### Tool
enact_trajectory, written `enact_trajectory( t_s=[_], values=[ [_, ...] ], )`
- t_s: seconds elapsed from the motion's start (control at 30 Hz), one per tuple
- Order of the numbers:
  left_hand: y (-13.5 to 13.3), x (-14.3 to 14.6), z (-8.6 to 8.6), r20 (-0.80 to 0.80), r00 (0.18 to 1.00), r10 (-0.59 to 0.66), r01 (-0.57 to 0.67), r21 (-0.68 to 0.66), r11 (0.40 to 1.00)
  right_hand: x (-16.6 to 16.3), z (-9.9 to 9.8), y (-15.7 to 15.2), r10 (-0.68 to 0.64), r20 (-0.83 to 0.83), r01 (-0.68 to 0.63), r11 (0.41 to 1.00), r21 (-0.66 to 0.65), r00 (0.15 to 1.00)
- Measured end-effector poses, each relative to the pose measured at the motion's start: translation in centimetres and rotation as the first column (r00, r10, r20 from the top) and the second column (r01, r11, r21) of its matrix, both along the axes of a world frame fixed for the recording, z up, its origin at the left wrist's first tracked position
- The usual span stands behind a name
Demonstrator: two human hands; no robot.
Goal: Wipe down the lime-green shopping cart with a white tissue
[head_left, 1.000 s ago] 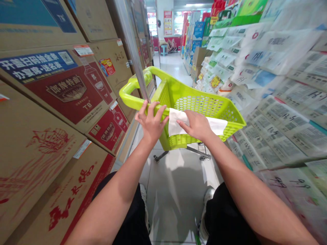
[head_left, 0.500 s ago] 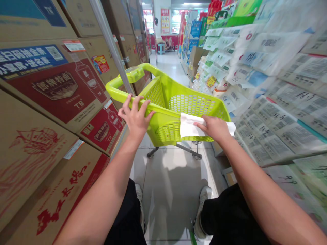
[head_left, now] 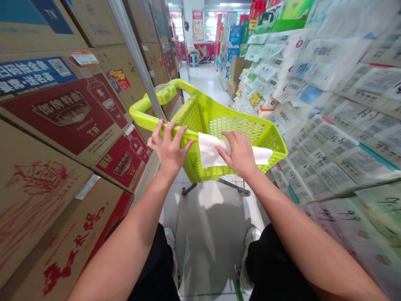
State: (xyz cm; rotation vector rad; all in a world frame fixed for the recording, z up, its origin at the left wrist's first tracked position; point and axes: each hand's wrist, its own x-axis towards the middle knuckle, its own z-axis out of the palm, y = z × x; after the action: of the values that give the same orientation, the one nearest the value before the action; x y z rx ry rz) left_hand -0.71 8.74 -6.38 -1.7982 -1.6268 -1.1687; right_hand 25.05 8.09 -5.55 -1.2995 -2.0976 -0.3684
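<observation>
White cloth (head_left: 207, 152): one piece, draped over the near long rim of the cart basket, hanging down its outer wall, toward the rim's right-hand half.
Right hand (head_left: 240, 154): laid on the cloth at the rim; fingers extended, not closed, thumb apart from them.
Left hand (head_left: 171, 147): on the same rim, left of the cloth; fingers spread over the top edge, thumb held away.
Lime-green cart basket (head_left: 214, 108): perforated walls, handle loop at left; stands crosswise in the aisle.
Cart legs (head_left: 230, 184): grey, casters on the floor.
Metal pole (head_left: 135, 48): slanting, its lower end at the handle loop beside the left hand.
Floor (head_left: 203, 238): pale tiles; two light shoes below the basket.
Left side: stacked cartons (head_left: 64, 110), printed.
Right side: stacked wrapped packs (head_left: 338, 146), handwritten prices.
Aisle end: blue stool (head_left: 194, 59).
</observation>
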Motion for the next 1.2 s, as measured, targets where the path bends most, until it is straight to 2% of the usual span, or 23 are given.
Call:
enact_trajectory(
  t_s=[0.1, 0.27, 0.4, 0.5, 0.7, 0.9, 1.0, 1.1, 1.2],
  values=[
    [0.0, 0.3, -0.1, 0.008, 1.0, -0.015, 0.015, -0.013, 1.0, 0.4, 0.5, 0.7, -0.098, 0.034, 0.099, 0.995, -0.031, 0.995],
    [-0.1, 1.2, -0.4, -0.016, 0.997, -0.074, 0.074, 0.004, 0.997, 0.5, 1.0, 1.2, -0.248, 0.207, 0.3, 0.913, -0.277, 0.946],
    [0.0, 2.0, -0.2, -0.145, 0.962, -0.231, 0.228, -0.033, 0.973, 0.5, 1.3, 0.8, -0.267, 0.241, 0.334, 0.892, -0.305, 0.933],
    [0.0, 2.9, 0.2, -0.175, 0.953, -0.249, 0.251, -0.006, 0.968, 1.4, 1.3, 0.6, -0.274, 0.253, 0.348, 0.881, -0.321, 0.928],
    [0.3, 4.1, 0.9, -0.148, 0.963, -0.225, 0.223, -0.029, 0.974, 6.5, 1.1, 0.7, -0.405, 0.276, 0.486, 0.789, -0.376, 0.872],
    [0.5, 5.1, 0.6, -0.151, 0.961, -0.231, 0.236, 0.019, 0.971, 11.6, 1.2, -0.3, -0.523, 0.285, 0.595, 0.676, -0.435, 0.803],
    [0.2, 6.4, 0.2, -0.159, 0.965, -0.21, 0.221, 0.056, 0.974, 11.4, 1.2, -1.0, -0.532, 0.274, 0.597, 0.689, -0.411, 0.801],
    [-0.3, 8.1, -0.2, -0.135, 0.97, -0.204, 0.214, 0.068, 0.974, 9.3, 1.2, -1.4, -0.49, 0.242, 0.547, 0.751, -0.369, 0.837],
    [-0.7, 9.5, -0.4, -0.1, 0.963, -0.25, 0.256, 0.053, 0.965, 6.7, 1.3, -1.7, -0.416, 0.179, 0.453, 0.826, -0.335, 0.892]
  ],
)
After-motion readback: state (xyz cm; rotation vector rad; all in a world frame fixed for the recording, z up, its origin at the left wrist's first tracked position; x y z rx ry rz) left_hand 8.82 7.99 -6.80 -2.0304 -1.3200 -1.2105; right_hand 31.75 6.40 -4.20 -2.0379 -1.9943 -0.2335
